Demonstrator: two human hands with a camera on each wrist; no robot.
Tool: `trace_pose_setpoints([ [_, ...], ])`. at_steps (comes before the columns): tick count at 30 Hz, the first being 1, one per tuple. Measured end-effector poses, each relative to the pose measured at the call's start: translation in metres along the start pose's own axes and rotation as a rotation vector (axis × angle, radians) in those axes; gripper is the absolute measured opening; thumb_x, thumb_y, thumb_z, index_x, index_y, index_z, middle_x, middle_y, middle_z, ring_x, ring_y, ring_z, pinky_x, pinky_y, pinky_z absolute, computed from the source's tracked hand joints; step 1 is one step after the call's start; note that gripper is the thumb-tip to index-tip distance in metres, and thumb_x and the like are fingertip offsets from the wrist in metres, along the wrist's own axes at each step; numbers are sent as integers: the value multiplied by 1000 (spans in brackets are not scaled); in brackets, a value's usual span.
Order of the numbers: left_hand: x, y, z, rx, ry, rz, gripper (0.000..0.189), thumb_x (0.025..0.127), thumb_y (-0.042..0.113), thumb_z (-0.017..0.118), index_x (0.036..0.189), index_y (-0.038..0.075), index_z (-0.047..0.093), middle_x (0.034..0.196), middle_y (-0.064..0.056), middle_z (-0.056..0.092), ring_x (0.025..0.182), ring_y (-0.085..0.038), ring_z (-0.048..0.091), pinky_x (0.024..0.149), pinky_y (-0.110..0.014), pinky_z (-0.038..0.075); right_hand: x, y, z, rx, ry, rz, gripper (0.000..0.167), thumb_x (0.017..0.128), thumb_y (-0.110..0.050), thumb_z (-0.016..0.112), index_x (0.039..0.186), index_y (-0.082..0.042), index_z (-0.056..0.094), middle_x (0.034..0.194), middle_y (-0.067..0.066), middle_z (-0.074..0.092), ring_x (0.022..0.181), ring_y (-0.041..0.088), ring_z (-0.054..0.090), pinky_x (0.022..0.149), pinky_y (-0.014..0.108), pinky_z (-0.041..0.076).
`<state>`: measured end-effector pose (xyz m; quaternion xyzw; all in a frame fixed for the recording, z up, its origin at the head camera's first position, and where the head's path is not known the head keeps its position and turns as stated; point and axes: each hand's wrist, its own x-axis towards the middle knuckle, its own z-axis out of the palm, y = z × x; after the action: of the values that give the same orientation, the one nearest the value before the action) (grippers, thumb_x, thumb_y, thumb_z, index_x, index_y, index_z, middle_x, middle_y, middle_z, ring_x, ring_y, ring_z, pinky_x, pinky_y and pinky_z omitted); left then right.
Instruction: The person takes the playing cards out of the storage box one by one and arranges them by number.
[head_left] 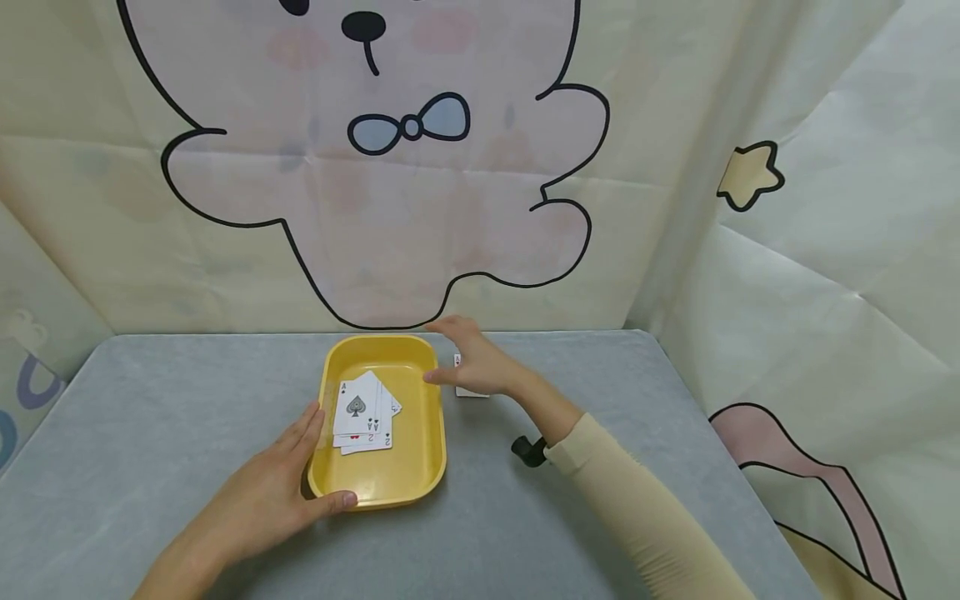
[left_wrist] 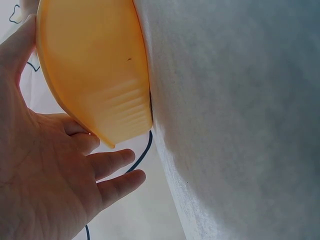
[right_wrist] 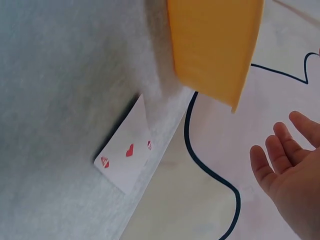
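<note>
A yellow tray (head_left: 408,483) stands on the grey table. Inside it lie several overlapping playing cards (head_left: 360,410), an ace of spades on top. My left hand (head_left: 273,483) holds the tray by its near left corner: the thumb lies over the near rim, the fingers against the left wall. In the left wrist view two fingers (left_wrist: 117,175) stretch free past the wall. My right hand (head_left: 480,362) is spread at the far right rim and holds nothing; the right wrist view shows its fingers apart from the tray wall. Partly beneath it lies a card with a red heart (right_wrist: 129,150).
The grey cloth-covered table (head_left: 187,400) ends at a printed backdrop (head_left: 487,225), with a side panel (head_left: 840,292) on the right. A small black object (head_left: 529,451) is at my right wrist.
</note>
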<state>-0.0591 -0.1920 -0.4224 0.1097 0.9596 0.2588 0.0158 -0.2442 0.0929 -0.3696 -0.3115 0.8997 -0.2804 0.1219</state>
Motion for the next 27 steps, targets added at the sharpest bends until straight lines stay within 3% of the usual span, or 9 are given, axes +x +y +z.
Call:
trace_pose_setpoints([
  [17, -2, 1, 0, -11, -1, 2, 123, 82, 80, 69, 166, 1, 23, 172, -17, 22, 146, -48, 40, 107, -66, 43, 9, -32, 27, 15, -40, -99, 75, 93, -32, 78, 157, -8, 46, 161, 13, 38, 148, 30, 33, 121, 51, 32],
  [27, -2, 0, 0, -8, 21, 23, 121, 84, 78, 69, 166, 2, 23, 172, -18, 23, 145, -48, 42, 107, -65, 43, 18, -50, 44, 25, -33, -75, 73, 94, -36, 77, 157, -14, 48, 162, 9, 39, 148, 25, 35, 121, 44, 35],
])
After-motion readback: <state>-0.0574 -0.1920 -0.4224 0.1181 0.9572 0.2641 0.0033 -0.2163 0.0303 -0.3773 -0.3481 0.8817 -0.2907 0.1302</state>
